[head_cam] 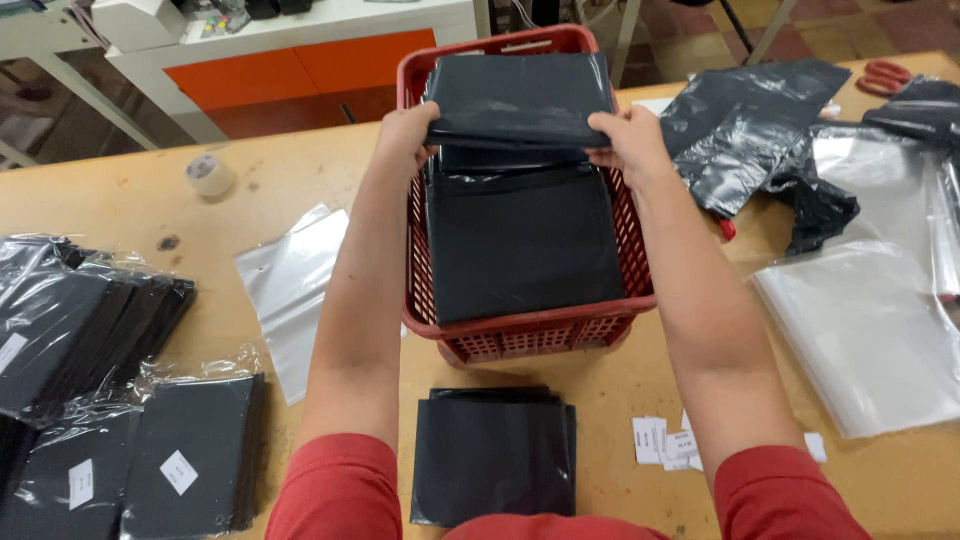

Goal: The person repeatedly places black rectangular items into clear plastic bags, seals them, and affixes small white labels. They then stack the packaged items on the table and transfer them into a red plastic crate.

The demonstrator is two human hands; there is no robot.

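Nearest, a flat black folded plastic stack (493, 455) lies before the red slatted plastic basket (528, 330); above its far end, left hand (405, 135) and right hand (630, 140) pinch a black folded plastic bag (518, 100) (long axis crosswise).

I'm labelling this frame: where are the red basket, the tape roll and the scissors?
red basket (530, 335): head view, front wall.
tape roll (209, 174): head view, top face.
scissors (884, 73): head view, red handles.

L hand (405, 135) + R hand (628, 140) grip folded black bag (517, 100) over red basket (530, 335).
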